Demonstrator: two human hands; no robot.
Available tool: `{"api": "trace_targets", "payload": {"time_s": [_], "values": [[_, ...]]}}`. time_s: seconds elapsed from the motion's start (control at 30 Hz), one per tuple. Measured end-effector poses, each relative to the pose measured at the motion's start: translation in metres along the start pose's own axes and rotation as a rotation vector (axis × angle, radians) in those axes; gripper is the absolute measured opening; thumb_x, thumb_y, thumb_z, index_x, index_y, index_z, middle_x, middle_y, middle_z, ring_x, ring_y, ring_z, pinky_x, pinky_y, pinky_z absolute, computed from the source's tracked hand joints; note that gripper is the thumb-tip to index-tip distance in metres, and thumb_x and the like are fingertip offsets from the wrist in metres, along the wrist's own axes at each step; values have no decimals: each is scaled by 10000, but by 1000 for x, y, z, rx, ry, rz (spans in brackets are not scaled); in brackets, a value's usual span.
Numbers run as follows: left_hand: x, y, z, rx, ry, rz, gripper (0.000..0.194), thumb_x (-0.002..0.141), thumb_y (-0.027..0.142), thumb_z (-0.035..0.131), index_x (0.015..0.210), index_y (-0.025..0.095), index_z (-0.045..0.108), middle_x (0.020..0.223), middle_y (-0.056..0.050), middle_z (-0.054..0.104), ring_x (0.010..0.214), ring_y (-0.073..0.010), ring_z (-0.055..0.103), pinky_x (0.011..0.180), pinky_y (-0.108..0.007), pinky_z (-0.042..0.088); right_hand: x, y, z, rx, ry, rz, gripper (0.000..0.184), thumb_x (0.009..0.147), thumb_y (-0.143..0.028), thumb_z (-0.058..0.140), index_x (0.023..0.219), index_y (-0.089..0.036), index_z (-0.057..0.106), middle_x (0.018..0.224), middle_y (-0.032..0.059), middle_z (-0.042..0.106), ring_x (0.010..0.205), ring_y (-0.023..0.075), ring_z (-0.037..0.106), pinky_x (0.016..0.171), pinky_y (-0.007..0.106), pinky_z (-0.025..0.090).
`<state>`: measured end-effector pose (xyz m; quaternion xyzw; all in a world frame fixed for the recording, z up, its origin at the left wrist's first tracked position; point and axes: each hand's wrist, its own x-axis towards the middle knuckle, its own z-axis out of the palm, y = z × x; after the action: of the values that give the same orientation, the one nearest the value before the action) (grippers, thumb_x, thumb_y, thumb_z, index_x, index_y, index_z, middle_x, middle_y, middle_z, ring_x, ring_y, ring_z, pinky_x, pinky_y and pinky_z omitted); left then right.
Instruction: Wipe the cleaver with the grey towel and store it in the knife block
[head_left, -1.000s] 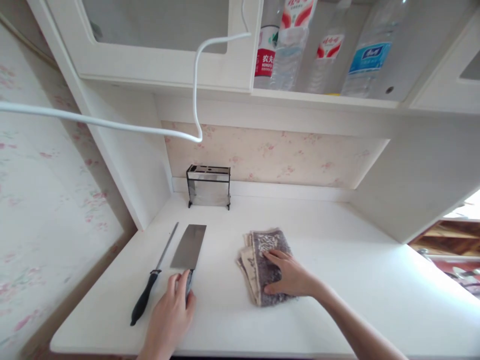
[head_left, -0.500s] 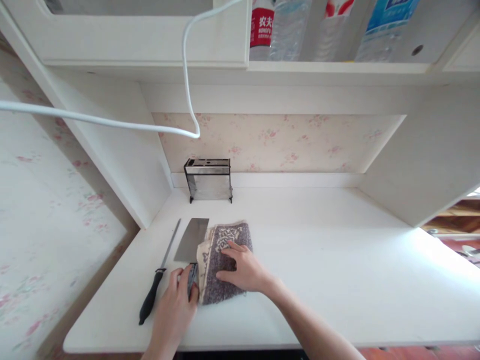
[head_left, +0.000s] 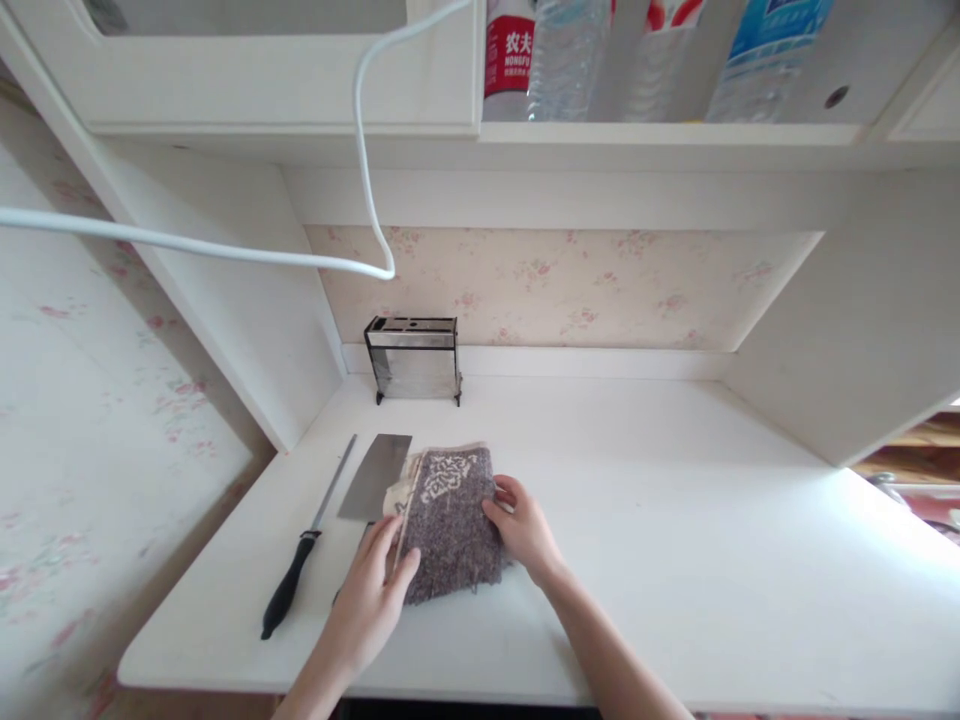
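Observation:
A folded towel (head_left: 454,530), grey-purple with a cream pattern, lies on the white countertop. My left hand (head_left: 373,585) grips its left edge, thumb on top and fingers along the side. On the opposite edge, my right hand (head_left: 523,525) pinches the cloth between thumb and fingers. Just left of the towel lies a cleaver with a broad grey blade (head_left: 375,478); my left hand hides most of its dark handle. Further left is a sharpening steel (head_left: 285,590) with a black handle, its rod pointing away from me.
A knife block (head_left: 412,360) with black frame and clear sides stands at the back left. A white cable (head_left: 225,255) hangs across the upper left. Plastic bottles (head_left: 570,60) stand on the shelf (head_left: 637,135) overhead. A side panel (head_left: 840,320) closes off the right.
My left hand has left the cleaver's handle and taken the towel's left edge. My right hand has moved from the towel's top to its right edge. The towel's folds look straighter.

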<state>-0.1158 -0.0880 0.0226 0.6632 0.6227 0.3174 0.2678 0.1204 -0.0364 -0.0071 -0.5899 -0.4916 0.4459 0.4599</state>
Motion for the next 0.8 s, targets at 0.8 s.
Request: {"api": "trace_targets", "payload": {"time_s": [0.8], "values": [[46, 16, -9, 199, 39, 136, 334, 900, 338, 418, 1105, 285, 676, 1191, -39, 662, 1028, -215, 657, 905, -330, 501, -21, -8, 6, -155, -23, -257, 333, 856, -299, 506, 1157, -287, 648, 1387, 25, 497, 1249, 231, 506, 1078, 415, 398]]}}
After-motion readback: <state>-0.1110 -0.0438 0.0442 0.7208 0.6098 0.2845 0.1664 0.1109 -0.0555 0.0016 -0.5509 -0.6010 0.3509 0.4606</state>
